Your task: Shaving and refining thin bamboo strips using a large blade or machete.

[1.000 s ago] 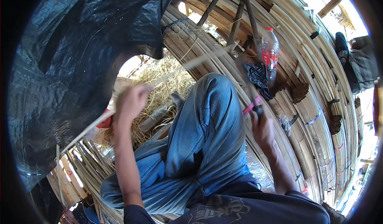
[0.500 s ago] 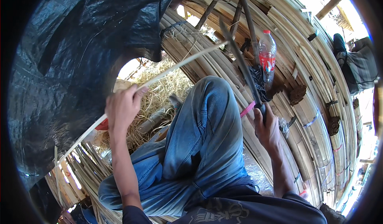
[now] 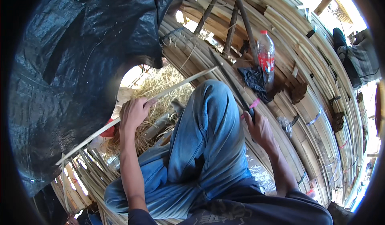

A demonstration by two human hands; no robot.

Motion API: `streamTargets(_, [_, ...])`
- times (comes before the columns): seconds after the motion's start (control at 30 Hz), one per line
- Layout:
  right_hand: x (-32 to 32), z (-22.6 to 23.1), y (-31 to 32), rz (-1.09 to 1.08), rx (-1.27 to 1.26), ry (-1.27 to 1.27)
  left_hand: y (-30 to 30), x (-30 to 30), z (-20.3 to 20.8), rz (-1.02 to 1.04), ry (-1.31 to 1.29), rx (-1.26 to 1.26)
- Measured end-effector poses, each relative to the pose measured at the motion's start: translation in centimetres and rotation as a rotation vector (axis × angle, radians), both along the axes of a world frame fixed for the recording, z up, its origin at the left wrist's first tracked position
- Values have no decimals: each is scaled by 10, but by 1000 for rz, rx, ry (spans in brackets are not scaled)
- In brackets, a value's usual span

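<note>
My left hand (image 3: 135,112) is closed round a long, pale bamboo strip (image 3: 176,88), which slants from the lower left up to the middle of the view. In my right hand (image 3: 258,126) is the dark handle of a long knife (image 3: 232,84), its narrow blade pointing up and to the left. The strip's far end meets or overlaps the blade near its tip; whether the edge cuts into it I cannot tell. Between the two hands rises my bent knee (image 3: 216,100) in blue jeans.
A clear plastic bottle (image 3: 266,54) with a red cap stands beside a crumpled black plastic bag (image 3: 253,80). Bundled bamboo slats (image 3: 317,116) curve along the right. A black tarp (image 3: 80,56) hangs at left, above shavings (image 3: 168,80). Another person's leg (image 3: 361,60) shows far right.
The knife has come down and slightly left, with its tip lower. The strip's far end has dropped too, and my left hand has shifted a little right and down, still holding it.
</note>
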State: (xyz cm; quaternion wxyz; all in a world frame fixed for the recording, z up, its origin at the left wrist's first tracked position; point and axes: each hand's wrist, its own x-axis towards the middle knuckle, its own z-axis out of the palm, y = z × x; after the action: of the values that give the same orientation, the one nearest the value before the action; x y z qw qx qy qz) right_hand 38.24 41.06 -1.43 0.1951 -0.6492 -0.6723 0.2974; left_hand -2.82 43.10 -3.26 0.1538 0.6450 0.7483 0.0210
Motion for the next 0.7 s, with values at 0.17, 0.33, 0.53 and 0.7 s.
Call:
streamTargets(0.17, [4, 11, -5, -37, -22, -87, -14, -4, 10, -133, 134, 378])
streamTargets(0.33, [8, 25, -17, -65, 221, 104, -24, -1, 56, -9, 78, 524])
streamTargets(0.53, [2, -17, -18, -43, 23, -89, -10, -6, -25, -18, -194, 49])
streamTargets(0.7, [0, -12, -8, -9, 42, -5, -8, -2, -37, 24, -213, -87])
